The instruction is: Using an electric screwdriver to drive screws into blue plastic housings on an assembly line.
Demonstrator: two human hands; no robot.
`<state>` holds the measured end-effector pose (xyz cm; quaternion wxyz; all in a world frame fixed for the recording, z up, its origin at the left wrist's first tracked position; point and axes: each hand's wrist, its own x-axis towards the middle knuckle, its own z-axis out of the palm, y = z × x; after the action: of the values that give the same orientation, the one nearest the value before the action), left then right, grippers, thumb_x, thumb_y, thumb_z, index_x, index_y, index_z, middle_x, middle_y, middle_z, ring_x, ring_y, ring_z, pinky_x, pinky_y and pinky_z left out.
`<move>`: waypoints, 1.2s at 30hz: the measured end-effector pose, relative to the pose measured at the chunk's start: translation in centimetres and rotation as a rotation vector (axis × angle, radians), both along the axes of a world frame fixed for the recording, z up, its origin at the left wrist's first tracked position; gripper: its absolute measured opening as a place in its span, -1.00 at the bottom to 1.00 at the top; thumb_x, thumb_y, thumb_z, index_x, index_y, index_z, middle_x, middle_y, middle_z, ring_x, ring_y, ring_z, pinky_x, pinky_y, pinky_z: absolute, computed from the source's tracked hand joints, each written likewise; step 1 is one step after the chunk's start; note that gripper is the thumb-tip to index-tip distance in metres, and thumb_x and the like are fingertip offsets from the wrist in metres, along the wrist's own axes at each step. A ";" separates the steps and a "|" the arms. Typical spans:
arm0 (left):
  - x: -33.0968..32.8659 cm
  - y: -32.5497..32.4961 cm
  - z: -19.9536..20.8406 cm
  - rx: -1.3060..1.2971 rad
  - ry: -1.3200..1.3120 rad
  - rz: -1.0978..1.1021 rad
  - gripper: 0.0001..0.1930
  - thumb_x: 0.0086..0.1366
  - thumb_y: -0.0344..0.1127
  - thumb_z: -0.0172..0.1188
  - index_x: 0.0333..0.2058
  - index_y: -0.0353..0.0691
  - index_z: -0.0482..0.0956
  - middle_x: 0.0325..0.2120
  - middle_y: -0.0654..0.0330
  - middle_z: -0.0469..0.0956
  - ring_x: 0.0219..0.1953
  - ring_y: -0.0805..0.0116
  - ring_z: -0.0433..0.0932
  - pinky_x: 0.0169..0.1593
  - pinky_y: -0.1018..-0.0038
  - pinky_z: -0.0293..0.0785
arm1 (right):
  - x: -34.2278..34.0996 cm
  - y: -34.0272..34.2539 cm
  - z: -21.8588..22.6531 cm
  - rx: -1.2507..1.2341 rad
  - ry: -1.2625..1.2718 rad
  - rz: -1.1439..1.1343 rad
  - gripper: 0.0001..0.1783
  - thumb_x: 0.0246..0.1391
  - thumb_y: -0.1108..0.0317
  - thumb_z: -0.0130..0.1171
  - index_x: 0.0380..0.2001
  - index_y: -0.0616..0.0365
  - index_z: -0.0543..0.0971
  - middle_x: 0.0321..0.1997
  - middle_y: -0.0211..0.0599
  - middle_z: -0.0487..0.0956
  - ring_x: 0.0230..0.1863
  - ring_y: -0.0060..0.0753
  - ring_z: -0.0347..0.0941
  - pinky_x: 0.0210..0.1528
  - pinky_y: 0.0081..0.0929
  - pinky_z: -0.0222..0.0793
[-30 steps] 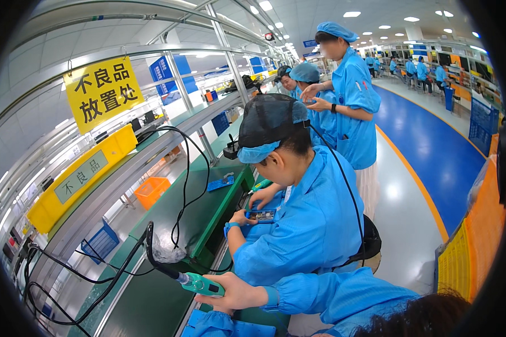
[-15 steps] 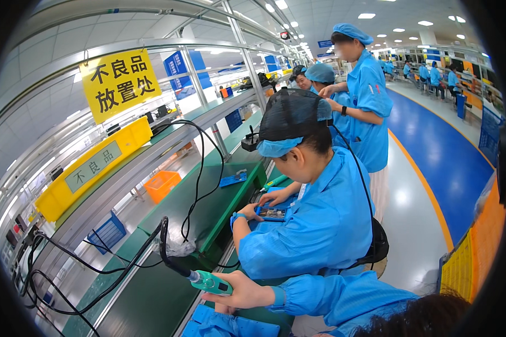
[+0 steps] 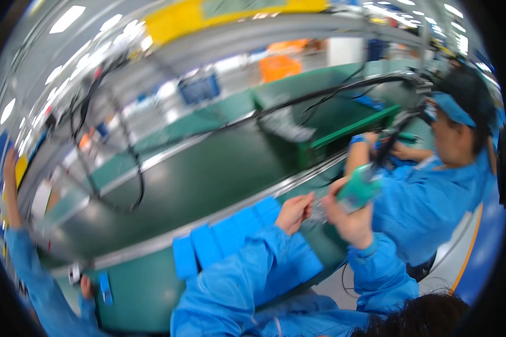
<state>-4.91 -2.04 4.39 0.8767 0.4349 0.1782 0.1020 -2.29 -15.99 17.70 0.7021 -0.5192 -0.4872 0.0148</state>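
Observation:
My right hand point(image 3: 349, 219) is wrapped round a green electric screwdriver point(image 3: 361, 188), raised above the bench's right part, with a thick black cord running up from it. The tool is smeared by motion, and its tip is hard to make out. Close to its left, my left hand point(image 3: 296, 213) is closed, fingers pinched together; anything between them is too small to see. Something clear and shiny, blurred, shows between the two hands. Beneath my left forearm, several blue blocks or trays point(image 3: 239, 227) lie side by side on the green bench, partly hidden by my sleeve.
A co-worker in blue point(image 3: 427, 208) sits close on the right. At the left, another person's arm point(image 3: 22, 247) reaches up. A green conveyor belt point(image 3: 208, 168) runs behind a metal rail. Clear plastic wrap point(image 3: 289, 126) and hanging black cables point(image 3: 135, 168) are beyond.
The view has swung left and down, bringing the blue blocks and the left neighbour's arm in. My left hand now shows beside the right, which still grips the screwdriver.

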 end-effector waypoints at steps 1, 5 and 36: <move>-1.8 -0.4 3.0 -0.003 0.084 0.014 -0.76 0.12 -0.15 0.15 -0.52 -0.22 0.48 -0.68 0.37 0.33 -0.61 0.59 0.28 -0.53 0.65 0.19 | -0.1 -0.1 0.1 -0.013 0.188 0.031 -0.81 -0.05 0.46 0.12 -0.37 0.25 0.35 -0.68 -0.39 0.37 -0.69 -0.59 0.31 -0.65 -0.65 0.25; -10.7 0.9 7.3 -0.015 0.090 0.139 -0.70 0.20 -0.26 0.05 -0.16 -0.35 0.41 -0.43 0.23 0.40 -0.38 0.50 0.38 -0.25 0.59 0.35 | -0.9 0.7 1.6 -0.047 0.290 0.237 -0.77 -0.05 0.39 0.13 -0.43 0.23 0.29 -0.72 -0.40 0.29 -0.78 -0.63 0.19 -0.75 -0.68 0.10; -23.1 -5.4 0.7 -0.734 -0.098 0.329 -0.80 0.27 -0.22 -0.12 -0.40 -0.23 0.30 -0.63 0.31 0.17 -0.58 0.50 0.14 -0.46 0.60 0.09 | -10.2 7.5 -2.3 -0.147 0.690 0.911 -0.69 -0.02 0.33 0.13 -0.41 0.21 0.21 -0.75 -0.37 0.28 -0.75 -0.59 0.18 -0.68 -0.57 0.15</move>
<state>-27.97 -7.41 5.08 0.9533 0.0535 0.2280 0.1910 -12.54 -8.52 15.43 0.7051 -0.2694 -0.4020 0.5182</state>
